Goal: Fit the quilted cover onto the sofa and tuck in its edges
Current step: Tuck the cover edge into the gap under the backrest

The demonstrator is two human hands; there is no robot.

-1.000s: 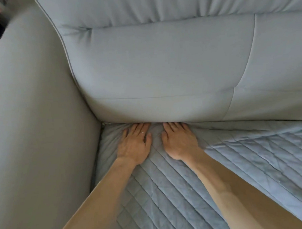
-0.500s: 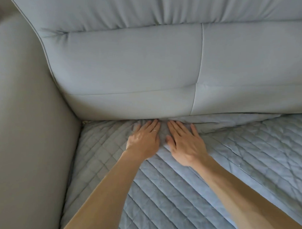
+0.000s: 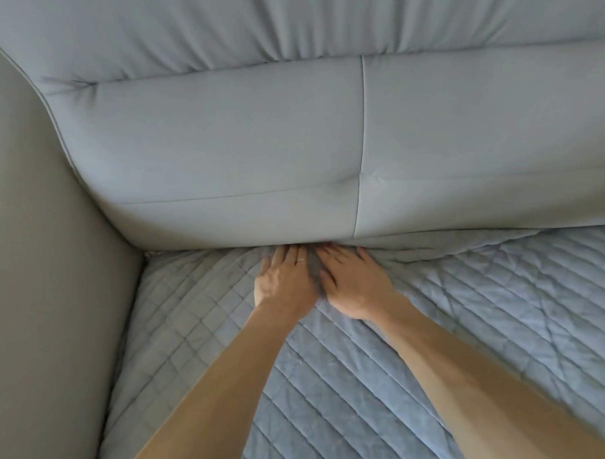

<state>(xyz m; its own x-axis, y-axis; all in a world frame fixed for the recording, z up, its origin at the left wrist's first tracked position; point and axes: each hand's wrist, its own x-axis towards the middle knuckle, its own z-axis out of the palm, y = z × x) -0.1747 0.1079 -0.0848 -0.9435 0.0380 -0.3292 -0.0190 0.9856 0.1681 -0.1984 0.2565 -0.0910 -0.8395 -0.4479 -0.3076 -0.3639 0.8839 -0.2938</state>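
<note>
Sofa [image 3: 222, 146] seat: my left grip [image 3: 285, 281] and right grip [image 3: 356, 285], fingers [image 3: 282, 256] straight, press quilted cover [image 3: 435, 327] into back crease.

1. My left hand [image 3: 285, 281] and right hand [image 3: 357, 286] lose their fingertips in the crease under the backrest [image 3: 222, 146].
2. The back edge of the quilted cover [image 3: 469, 326] vanishes there too.
3. The frame cuts my forearms [image 3: 231, 386] below, the armrest [image 3: 38, 273] at left.

Left hand [image 3: 285, 283], right hand [image 3: 357, 286]: flat, adjacent (palms down)
</note>
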